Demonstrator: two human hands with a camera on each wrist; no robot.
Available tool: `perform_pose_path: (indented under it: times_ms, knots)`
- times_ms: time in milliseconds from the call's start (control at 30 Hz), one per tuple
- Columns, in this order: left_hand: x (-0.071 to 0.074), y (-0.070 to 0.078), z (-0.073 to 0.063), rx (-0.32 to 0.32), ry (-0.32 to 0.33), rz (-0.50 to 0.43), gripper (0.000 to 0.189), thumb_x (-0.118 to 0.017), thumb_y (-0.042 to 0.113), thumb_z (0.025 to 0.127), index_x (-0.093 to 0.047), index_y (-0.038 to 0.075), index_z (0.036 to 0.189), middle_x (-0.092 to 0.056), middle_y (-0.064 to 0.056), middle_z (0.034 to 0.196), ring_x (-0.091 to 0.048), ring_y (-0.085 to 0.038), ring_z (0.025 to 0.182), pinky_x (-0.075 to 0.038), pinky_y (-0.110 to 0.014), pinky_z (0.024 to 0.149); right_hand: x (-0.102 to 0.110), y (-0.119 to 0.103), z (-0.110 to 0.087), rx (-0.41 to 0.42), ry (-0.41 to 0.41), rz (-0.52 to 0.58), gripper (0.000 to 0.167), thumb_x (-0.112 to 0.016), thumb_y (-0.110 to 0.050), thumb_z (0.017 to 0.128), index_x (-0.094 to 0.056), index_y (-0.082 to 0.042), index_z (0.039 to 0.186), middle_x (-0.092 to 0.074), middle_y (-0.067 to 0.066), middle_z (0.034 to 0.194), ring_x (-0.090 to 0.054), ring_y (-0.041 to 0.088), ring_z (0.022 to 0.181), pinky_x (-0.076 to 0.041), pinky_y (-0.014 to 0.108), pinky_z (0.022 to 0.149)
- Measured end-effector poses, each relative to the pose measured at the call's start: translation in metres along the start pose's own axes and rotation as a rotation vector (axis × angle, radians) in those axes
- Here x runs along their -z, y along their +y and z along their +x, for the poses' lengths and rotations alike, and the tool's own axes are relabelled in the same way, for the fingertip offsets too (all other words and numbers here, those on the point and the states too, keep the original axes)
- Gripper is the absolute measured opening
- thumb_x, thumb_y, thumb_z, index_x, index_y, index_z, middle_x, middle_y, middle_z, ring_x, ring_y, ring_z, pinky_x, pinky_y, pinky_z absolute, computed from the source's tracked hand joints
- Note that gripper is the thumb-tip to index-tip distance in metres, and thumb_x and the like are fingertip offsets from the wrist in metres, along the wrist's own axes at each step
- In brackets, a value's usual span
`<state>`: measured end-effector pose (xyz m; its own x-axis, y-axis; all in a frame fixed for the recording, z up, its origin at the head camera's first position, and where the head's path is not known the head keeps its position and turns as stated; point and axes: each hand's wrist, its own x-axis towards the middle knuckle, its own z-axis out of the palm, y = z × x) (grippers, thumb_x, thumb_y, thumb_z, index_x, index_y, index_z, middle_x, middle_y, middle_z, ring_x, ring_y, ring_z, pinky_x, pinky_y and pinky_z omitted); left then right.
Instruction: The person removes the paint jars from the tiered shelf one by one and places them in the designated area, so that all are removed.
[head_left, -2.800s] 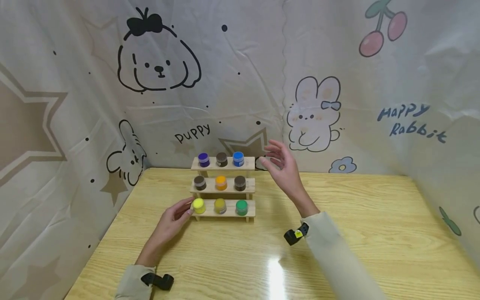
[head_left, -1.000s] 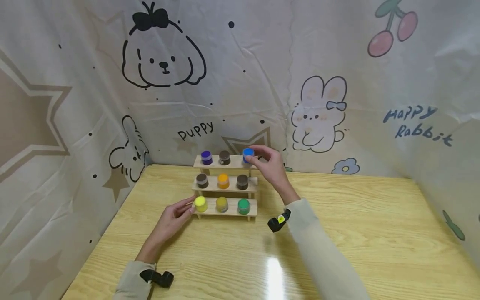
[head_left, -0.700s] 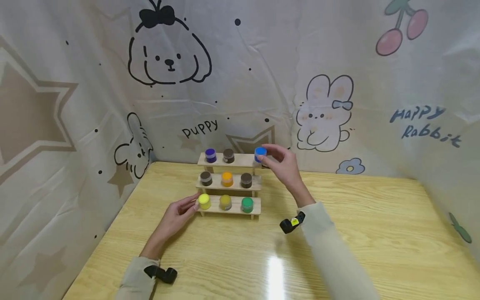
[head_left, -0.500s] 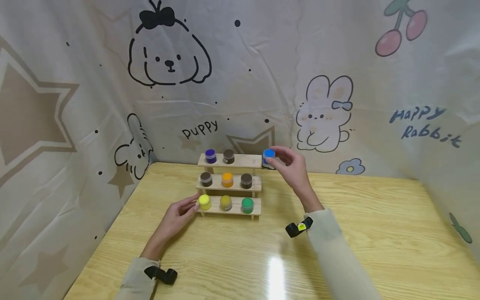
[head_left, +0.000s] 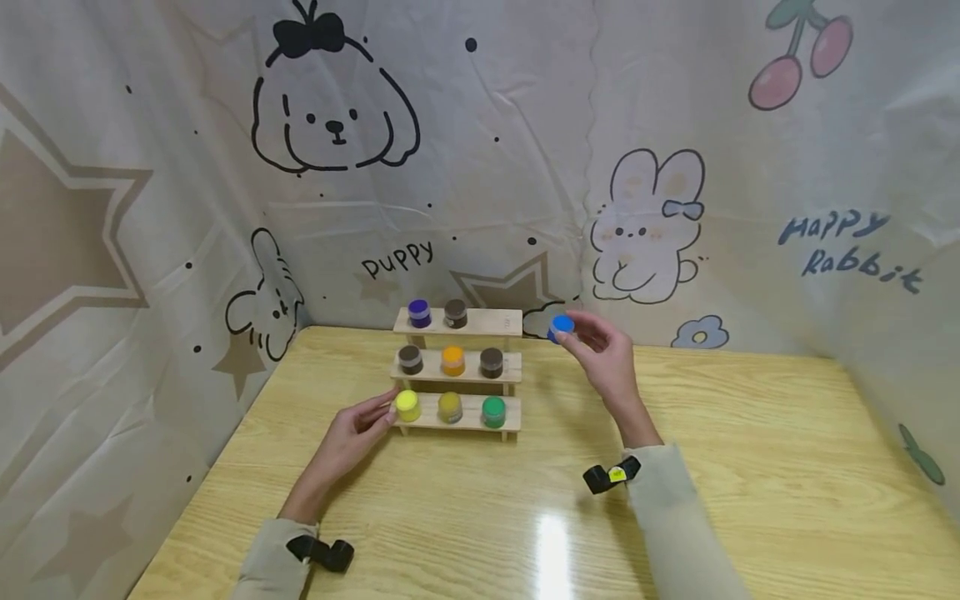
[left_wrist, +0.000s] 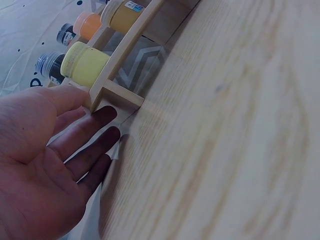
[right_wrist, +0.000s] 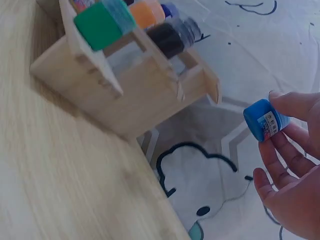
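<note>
Big pale cloth [head_left: 525, 75] with a puppy and a bunny on it hangs behind the desk [head_left: 750, 475]. Near the desk's back edge, closer to its back left corner, stands a little wooden rack [head_left: 491, 321] with three steps. I'd say this is the lifting-away part, because one pot is up off the rack. What the next move calls for, I think, is a steady pinch and room to clear the top step's right end, with the rack kept still.

Now the hands. The left hand [head_left: 348, 437] is by the bottom step's left corner. Its thumb and pointing finger look to hold the step's end, and its other fingers are loose and spread a bit. The right hand [head_left: 603, 358] pinches the blue pot [head_left: 561, 326] between thumb and fingers, closed just as far as the pot is wide. That pot is in the air, just past the top step's right end. Two pots, purple [head_left: 419, 314] and dark [head_left: 455, 314], sit on the top step, leaving its right end bare.
</note>
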<state>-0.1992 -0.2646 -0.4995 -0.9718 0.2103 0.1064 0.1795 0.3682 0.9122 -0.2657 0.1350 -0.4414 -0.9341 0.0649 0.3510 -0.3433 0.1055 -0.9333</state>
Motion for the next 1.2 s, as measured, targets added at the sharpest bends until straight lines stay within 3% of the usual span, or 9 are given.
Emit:
perform_pose_path:
  times_ms: [200, 400, 567, 900, 1033, 1200]
  knots:
    - [0.000, -0.001, 0.001, 0.013, 0.007, 0.009, 0.049, -0.064, 0.023, 0.104, -0.055, 0.003, 0.147, -0.056, -0.014, 0.148, -0.061, -0.031, 0.126, -0.046, -0.017, 0.098, 0.004, 0.012, -0.001, -0.031, 0.010, -0.008, 0.039, -0.079, -0.011, 0.093, -0.068, 0.003, 0.127, -0.068, 0.020, 0.126, -0.063, 0.025, 0.111, -0.050, 0.029, 0.101]
    - [0.002, -0.001, -0.001, 0.003, -0.001, 0.005, 0.049, -0.064, 0.021, 0.104, -0.054, 0.002, 0.148, -0.054, -0.015, 0.149, -0.061, -0.031, 0.127, -0.046, -0.016, 0.097, 0.003, 0.011, -0.006, -0.102, 0.004, -0.045, 0.038, -0.075, 0.000, 0.092, -0.064, 0.013, 0.127, -0.064, 0.029, 0.127, -0.060, 0.038, 0.117, -0.050, 0.043, 0.105]
    - [0.002, -0.003, 0.001, -0.011, -0.007, -0.013, 0.048, -0.064, 0.019, 0.104, -0.054, 0.002, 0.148, -0.054, -0.015, 0.149, -0.060, -0.033, 0.126, -0.047, -0.016, 0.096, 0.005, 0.032, -0.006, -0.134, 0.010, -0.045, 0.038, -0.076, -0.004, 0.093, -0.065, 0.010, 0.126, -0.064, 0.027, 0.128, -0.059, 0.035, 0.119, -0.047, 0.048, 0.108]
    - [0.002, -0.005, 0.002, -0.018, -0.014, -0.019, 0.047, -0.063, 0.017, 0.104, -0.053, 0.000, 0.148, -0.053, -0.017, 0.149, -0.059, -0.034, 0.127, -0.047, -0.016, 0.096, 0.005, 0.058, -0.010, -0.174, 0.005, -0.095, 0.038, -0.081, -0.010, 0.090, -0.069, 0.004, 0.124, -0.067, 0.021, 0.125, -0.064, 0.032, 0.114, -0.052, 0.021, 0.093]
    - [0.002, -0.004, 0.001, -0.014, -0.013, -0.013, 0.047, -0.063, 0.016, 0.105, -0.053, 0.000, 0.148, -0.052, -0.016, 0.150, -0.059, -0.034, 0.128, -0.046, -0.015, 0.096, 0.004, 0.062, -0.011, -0.221, -0.024, -0.126, 0.039, -0.080, -0.011, 0.092, -0.068, 0.004, 0.126, -0.068, 0.022, 0.125, -0.065, 0.034, 0.115, -0.052, 0.017, 0.089]
    - [0.002, -0.001, 0.001, 0.004, -0.015, 0.003, 0.048, -0.063, 0.019, 0.105, -0.053, 0.002, 0.148, -0.052, -0.015, 0.151, -0.059, -0.033, 0.128, -0.046, -0.015, 0.096, 0.006, 0.065, -0.012, -0.219, -0.031, -0.166, 0.039, -0.079, -0.011, 0.092, -0.068, 0.006, 0.126, -0.068, 0.025, 0.124, -0.065, 0.037, 0.113, -0.049, 0.012, 0.084]
